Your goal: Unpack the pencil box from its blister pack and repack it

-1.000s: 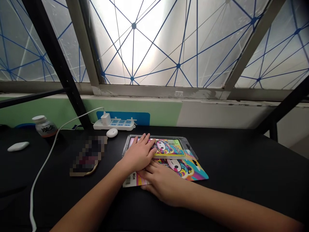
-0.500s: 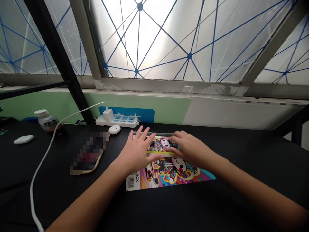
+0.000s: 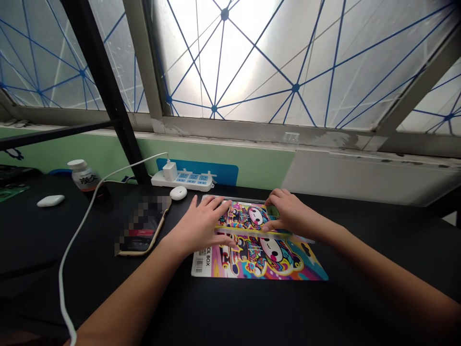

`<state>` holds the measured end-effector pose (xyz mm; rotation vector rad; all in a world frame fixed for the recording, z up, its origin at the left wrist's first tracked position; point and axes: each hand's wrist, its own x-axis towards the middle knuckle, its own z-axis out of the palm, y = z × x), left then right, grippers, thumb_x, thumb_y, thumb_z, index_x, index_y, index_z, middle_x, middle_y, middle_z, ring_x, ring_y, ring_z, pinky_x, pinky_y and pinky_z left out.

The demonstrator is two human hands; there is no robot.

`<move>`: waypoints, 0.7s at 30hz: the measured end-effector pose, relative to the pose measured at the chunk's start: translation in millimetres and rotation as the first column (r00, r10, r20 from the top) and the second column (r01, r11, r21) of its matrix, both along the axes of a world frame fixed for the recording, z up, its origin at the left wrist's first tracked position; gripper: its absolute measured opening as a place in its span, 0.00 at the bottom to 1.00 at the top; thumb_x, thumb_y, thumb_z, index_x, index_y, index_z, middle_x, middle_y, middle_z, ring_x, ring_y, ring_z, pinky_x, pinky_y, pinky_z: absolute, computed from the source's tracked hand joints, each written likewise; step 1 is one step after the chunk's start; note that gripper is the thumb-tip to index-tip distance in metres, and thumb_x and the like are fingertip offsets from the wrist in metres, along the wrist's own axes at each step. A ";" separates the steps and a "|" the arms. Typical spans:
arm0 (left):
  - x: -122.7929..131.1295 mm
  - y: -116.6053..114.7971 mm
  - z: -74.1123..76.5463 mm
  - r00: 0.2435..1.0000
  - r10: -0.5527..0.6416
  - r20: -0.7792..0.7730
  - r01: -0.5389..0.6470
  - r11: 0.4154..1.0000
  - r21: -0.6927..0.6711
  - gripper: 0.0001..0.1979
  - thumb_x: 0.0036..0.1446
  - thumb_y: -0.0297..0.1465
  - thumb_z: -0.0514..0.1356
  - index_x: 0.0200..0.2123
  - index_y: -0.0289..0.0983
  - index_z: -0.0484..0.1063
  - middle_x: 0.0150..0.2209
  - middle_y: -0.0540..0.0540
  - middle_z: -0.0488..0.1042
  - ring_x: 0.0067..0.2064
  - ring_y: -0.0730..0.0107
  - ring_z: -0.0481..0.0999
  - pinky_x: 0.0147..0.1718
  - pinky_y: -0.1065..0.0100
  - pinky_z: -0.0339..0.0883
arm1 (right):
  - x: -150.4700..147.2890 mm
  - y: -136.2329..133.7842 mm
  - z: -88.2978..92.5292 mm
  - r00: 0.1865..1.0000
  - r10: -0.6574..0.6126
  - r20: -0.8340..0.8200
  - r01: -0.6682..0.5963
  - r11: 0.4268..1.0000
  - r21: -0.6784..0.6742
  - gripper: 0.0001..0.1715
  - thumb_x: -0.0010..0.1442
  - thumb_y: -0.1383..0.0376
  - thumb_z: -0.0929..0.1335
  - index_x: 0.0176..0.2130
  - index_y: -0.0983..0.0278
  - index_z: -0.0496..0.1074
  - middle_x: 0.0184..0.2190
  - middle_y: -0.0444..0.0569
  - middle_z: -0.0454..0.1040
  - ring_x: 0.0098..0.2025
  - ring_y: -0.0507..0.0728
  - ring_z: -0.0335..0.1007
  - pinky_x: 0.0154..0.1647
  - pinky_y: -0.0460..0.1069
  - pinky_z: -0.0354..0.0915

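The patterned box (image 3: 236,215) lies near the far edge of the black desk (image 3: 382,259), apparently over the far part of a printed card (image 3: 306,266), a clear plastic edge (image 3: 302,239) showing at its near right. The left hand (image 3: 201,223) is spread wide, palm down over the box's left end, its grip around nothing. The right hand (image 3: 295,214) curls at the right end, fingers towards the far side, thumb at the near side; whether that grip pinches firmly I cannot tell. The box looks light and stiff, its plastic probably slick and easily cracked; the 2 long sides seem the best hold. Its contents are hidden. Left along the desk's far edge, 1 capped bottle (image 3: 86,177) looks dark low down, contents unclear; 1 small white case (image 3: 178,193) shows no contents.
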<state>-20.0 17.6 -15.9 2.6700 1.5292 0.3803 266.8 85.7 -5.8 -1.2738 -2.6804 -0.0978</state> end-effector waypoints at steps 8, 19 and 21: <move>-9.9 9.1 4.5 0.993 -0.004 0.122 -0.027 0.968 0.250 0.26 0.58 0.42 0.68 0.56 0.37 0.70 0.50 0.40 0.78 0.51 0.52 0.75 0.56 0.48 0.61 | -1.2 -39.6 -6.7 0.989 0.082 -0.120 -0.036 0.939 0.343 0.11 0.61 0.64 0.71 0.39 0.61 0.65 0.41 0.53 0.76 0.48 0.64 0.74 0.61 0.64 0.58; 4.5 -76.3 -0.9 0.951 -0.220 0.218 0.097 0.879 0.466 0.17 0.61 0.24 0.61 0.53 0.38 0.70 0.50 0.42 0.76 0.51 0.55 0.72 0.53 0.54 0.66 | 35.6 -132.6 -14.6 0.959 0.277 -0.061 -0.193 0.795 0.575 0.16 0.67 0.71 0.65 0.55 0.67 0.66 0.42 0.55 0.76 0.44 0.60 0.73 0.58 0.63 0.62; 3.6 -97.1 -16.2 0.948 -0.182 0.260 0.062 0.909 0.412 0.19 0.60 0.22 0.59 0.54 0.39 0.70 0.52 0.41 0.75 0.54 0.54 0.71 0.54 0.54 0.66 | 43.2 -145.6 -22.0 0.949 0.311 -0.047 -0.234 0.799 0.554 0.16 0.67 0.73 0.64 0.54 0.66 0.68 0.42 0.54 0.77 0.46 0.60 0.73 0.59 0.62 0.63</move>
